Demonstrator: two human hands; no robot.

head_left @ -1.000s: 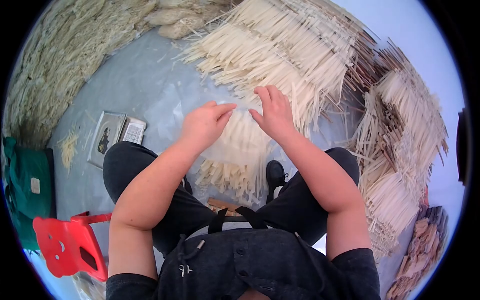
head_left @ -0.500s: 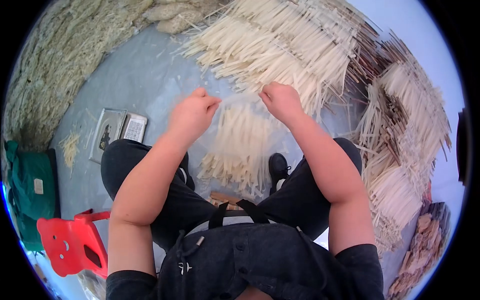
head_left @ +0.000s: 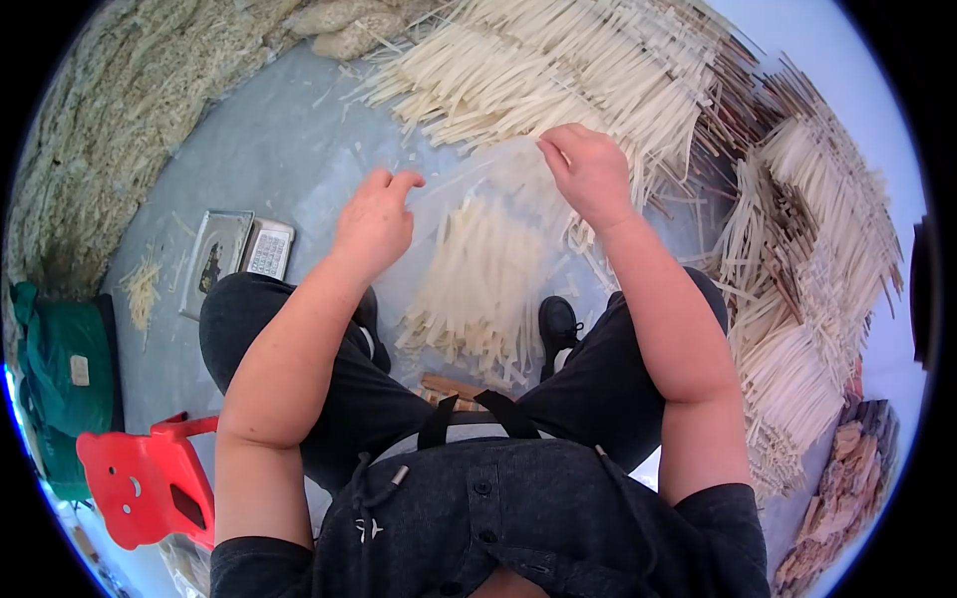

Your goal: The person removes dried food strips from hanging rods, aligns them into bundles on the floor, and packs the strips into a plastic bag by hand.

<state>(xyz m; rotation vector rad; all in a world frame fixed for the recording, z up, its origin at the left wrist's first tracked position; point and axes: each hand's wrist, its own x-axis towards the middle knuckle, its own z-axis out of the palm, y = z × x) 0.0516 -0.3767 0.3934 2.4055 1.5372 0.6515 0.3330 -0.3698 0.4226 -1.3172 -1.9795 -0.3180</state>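
A sheet of clear plastic film (head_left: pixel 449 194), perhaps a bag, hangs between my hands over a small pile of pale flat strips (head_left: pixel 474 299) on the floor. My right hand (head_left: pixel 588 171) pinches the film's upper corner between thumb and fingers, at the edge of the large strip heap. At the film's left side is my left hand (head_left: pixel 374 224), its thumb and forefinger apart. The film's lower part is hard to make out against the strips.
Heaps of pale strips (head_left: pixel 558 75) lie ahead and strip bundles (head_left: pixel 788 369) to the right. On the left are a digital scale (head_left: pixel 267 251), a green bag (head_left: pixel 75 384) and a red chair (head_left: pixel 145 483). Large fibrous bundles (head_left: pixel 130 120) line the far left.
My right hand has moved up and to the right, drawing the film out. My left hand has shifted slightly, and its pinched fingers have parted.
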